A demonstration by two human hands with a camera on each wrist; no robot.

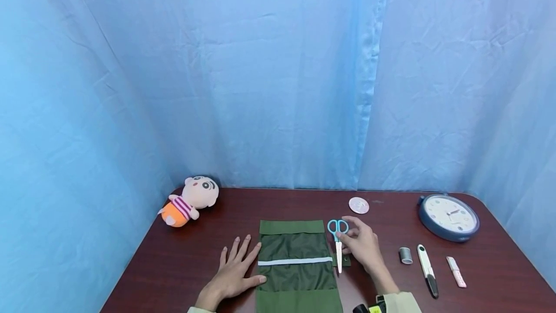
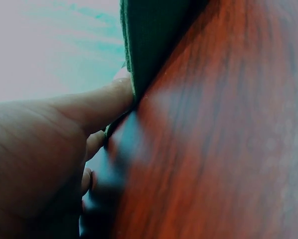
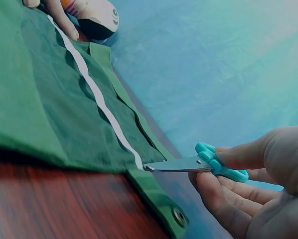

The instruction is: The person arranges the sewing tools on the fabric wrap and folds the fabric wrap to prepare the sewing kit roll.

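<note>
Rectangular dark-green fabric (image 1: 297,277) is laid between the splayed left hand (image 1: 232,274) touching it and the right hand (image 1: 362,245), where turquoise-handled metal scissors (image 1: 339,251) are pinched, and its narrow white band (image 1: 295,261) could be snagged if their tip strayed.

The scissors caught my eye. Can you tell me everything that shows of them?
The scissors have two turquoise, plastic-looking handle loops and silvery, metal-looking blades, closed together. The right hand pinches them near the handles, thumb against fingers. In the head view, the blades point toward the bottom of the picture, beside the right edge of the green cloth. Their tip is near the end of the white band; whether it touches anything is unclear.
</note>
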